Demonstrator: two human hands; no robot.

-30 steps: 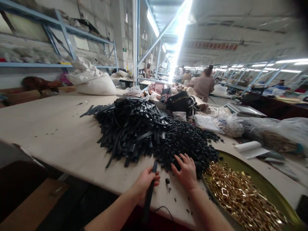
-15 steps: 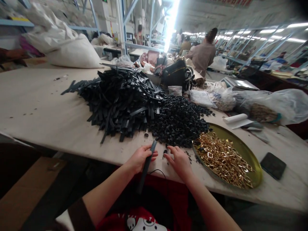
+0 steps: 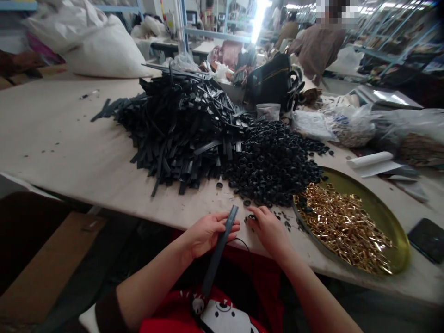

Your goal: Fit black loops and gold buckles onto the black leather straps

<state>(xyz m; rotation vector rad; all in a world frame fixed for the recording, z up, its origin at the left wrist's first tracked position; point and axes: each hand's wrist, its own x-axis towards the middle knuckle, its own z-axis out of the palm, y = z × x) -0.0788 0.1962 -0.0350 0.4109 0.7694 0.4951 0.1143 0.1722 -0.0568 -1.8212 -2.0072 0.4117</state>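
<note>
My left hand [image 3: 211, 231] is closed on a long dark strap [image 3: 218, 249], which slants down toward my lap. To its right, my right hand [image 3: 267, 229] has thumb and forefinger around a small dark piece [image 3: 251, 216], perhaps a loop, at the table's front edge. Beyond my hands lies a large heap of black strips [image 3: 183, 134]. A pile of small black loops [image 3: 274, 162] adjoins it on the right. Gold metal rings [image 3: 343, 226] fill much of a round, gold-coloured tray [image 3: 398, 236] at the right.
A black phone [image 3: 428, 240] lies right of the tray. Behind the heaps stand a black bag [image 3: 268, 81] and plastic bags [image 3: 350, 125]. A big white sack [image 3: 104, 51] rests at the back left. A person [image 3: 319, 46] is in the background.
The view has shifted, so the table contents appear higher and farther right. My left hand still holds the strap, now with its top end tilted more to the right; my right hand stays beside it.
</note>
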